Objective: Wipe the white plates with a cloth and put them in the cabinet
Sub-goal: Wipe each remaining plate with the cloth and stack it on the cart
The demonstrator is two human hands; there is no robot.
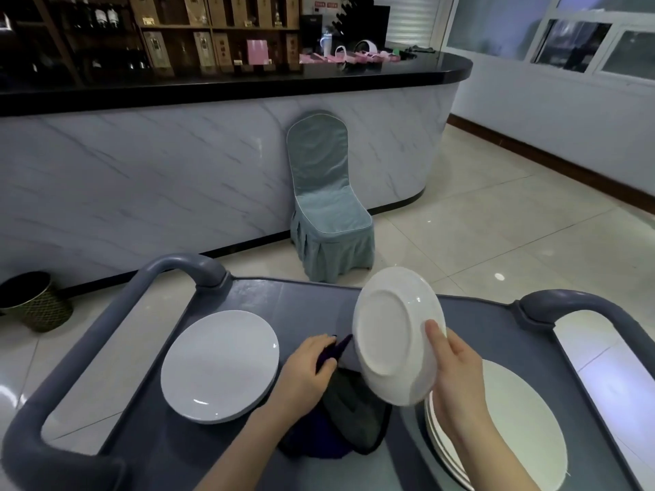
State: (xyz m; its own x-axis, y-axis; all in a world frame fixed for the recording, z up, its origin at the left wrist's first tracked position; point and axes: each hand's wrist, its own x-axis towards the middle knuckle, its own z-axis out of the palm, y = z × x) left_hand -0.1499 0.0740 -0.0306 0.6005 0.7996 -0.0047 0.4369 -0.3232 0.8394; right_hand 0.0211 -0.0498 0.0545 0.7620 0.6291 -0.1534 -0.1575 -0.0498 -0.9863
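Right grip [457,377] holds plate [393,334] by its rim (underside showing), above cart [312,303]; left grip [306,366] clutches cloth [333,352].

a single plate [219,365] is laid on the left of the cart [301,299], a stack of plates [524,416] on its right, with a cloth [343,423] between them. a tilted plate [393,331] is held above the cloth. behind the cart a chair [329,207] is set against the bar [177,164].

Plain glossy white on the raised plate [393,334], same white on the flat plate [219,365] and the plate stack [524,419], deep purple cloth [338,349], slate-grey cart [304,303], teal chair cover [329,207] piped pale, white counter front [141,178] veined grey, black countertop [248,83], dark bin [35,303] latticed in gold.
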